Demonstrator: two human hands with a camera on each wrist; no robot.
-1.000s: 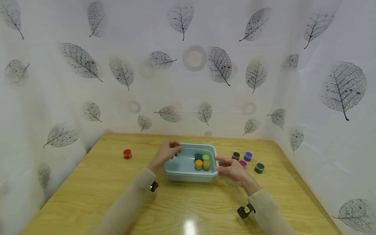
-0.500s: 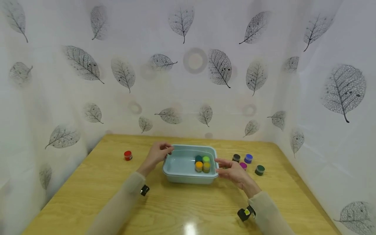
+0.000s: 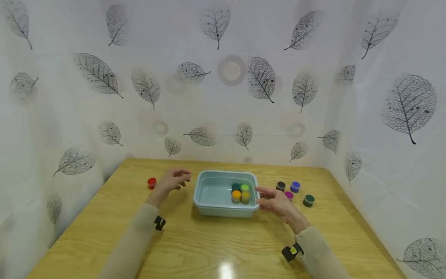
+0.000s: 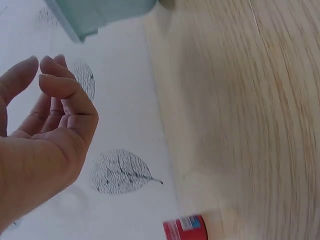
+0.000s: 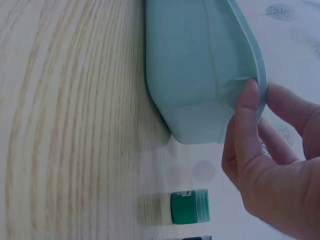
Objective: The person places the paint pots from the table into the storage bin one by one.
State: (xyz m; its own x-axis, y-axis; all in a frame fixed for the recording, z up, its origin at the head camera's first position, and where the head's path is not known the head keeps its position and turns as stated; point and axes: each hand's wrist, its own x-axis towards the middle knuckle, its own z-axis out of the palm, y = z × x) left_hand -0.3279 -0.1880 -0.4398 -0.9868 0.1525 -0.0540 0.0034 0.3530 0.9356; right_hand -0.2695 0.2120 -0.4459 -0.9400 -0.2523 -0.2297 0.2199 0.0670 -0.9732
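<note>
A pale blue-green plastic tub (image 3: 212,212) stands on the table in the head view. Several small paint jars sit grouped at its right end, among them an orange-lidded jar (image 3: 236,195) and a light green one (image 3: 245,188). My right hand (image 3: 278,203) pinches the tub's right rim; in the right wrist view the thumb lies on one side of the rim (image 5: 261,60) and the fingers on the other. Left of the tub, my left hand (image 3: 170,182) hovers with loosely bent fingers and nothing in them. A red jar (image 3: 151,183) stands just beyond it to the left.
Right of the tub stand more jars: black (image 3: 280,186), blue (image 3: 295,186), magenta (image 3: 289,195) and dark green (image 3: 308,200). A green jar (image 5: 184,207) shows near the tub in the right wrist view. A leaf-print curtain (image 3: 223,108) encloses the wooden table (image 3: 209,248).
My left hand has drawn away from over the tub's left end, moving left toward the red jar. My right hand stays at the tub's right rim.
</note>
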